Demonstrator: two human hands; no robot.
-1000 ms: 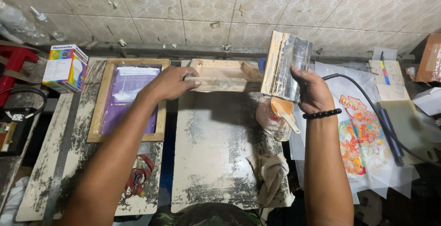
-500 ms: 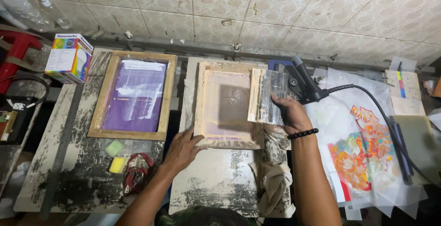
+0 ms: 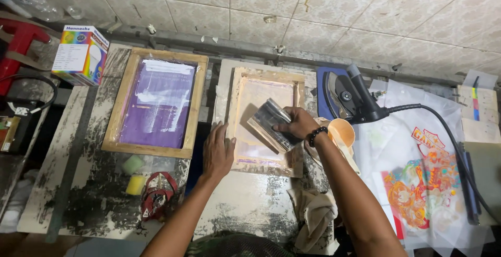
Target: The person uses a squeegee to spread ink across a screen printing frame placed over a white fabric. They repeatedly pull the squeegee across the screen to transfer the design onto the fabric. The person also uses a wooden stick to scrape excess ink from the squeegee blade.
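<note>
A small wooden printing frame (image 3: 267, 82) with a pale mesh lies flat on the white, paint-worn board (image 3: 245, 205) in the middle of the bench. My left hand (image 3: 217, 151) presses on the frame's lower left corner, fingers spread. My right hand (image 3: 298, 124) grips a squeegee (image 3: 271, 125) with a smeared grey blade, which rests tilted on the mesh.
A larger wooden frame (image 3: 155, 103) with purple mesh lies to the left. A colourful box (image 3: 80, 54) stands at the far left. An electric iron (image 3: 347, 96) with a black cord, a printed transfer sheet (image 3: 422, 184), rags (image 3: 315, 218) and sponges (image 3: 134, 174) lie around.
The small frame, held up tilted a second ago, has come down flat on the board. My left hand moved to its lower left corner and my right brought the squeegee down onto the mesh.
</note>
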